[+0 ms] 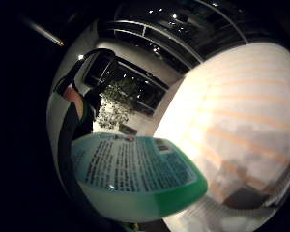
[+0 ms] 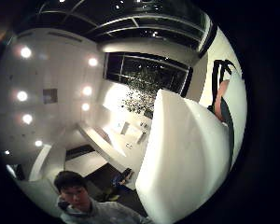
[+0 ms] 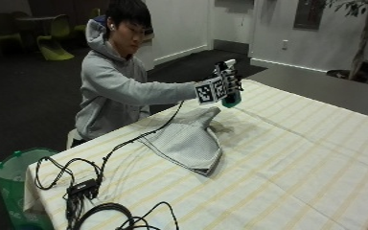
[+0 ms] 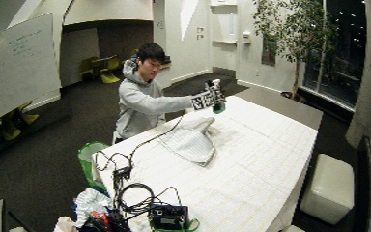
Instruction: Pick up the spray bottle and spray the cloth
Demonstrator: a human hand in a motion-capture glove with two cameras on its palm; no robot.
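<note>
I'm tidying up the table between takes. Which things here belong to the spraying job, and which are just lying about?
Belong to the job:
spray bottle, held up above the table in the gloved right hand
cloth, lying on the striped tablecloth

Just lying about:
black cables at the table's near end
green bin beside the table

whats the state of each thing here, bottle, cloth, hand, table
spray bottle: lifted off the table, held upright in the air beyond the cloth.
right hand: raised, fingers curled round the spray bottle.
cloth: lying on the table, partly folded, one end bunched up near the bottle.
table: covered with a striped tablecloth.
</note>
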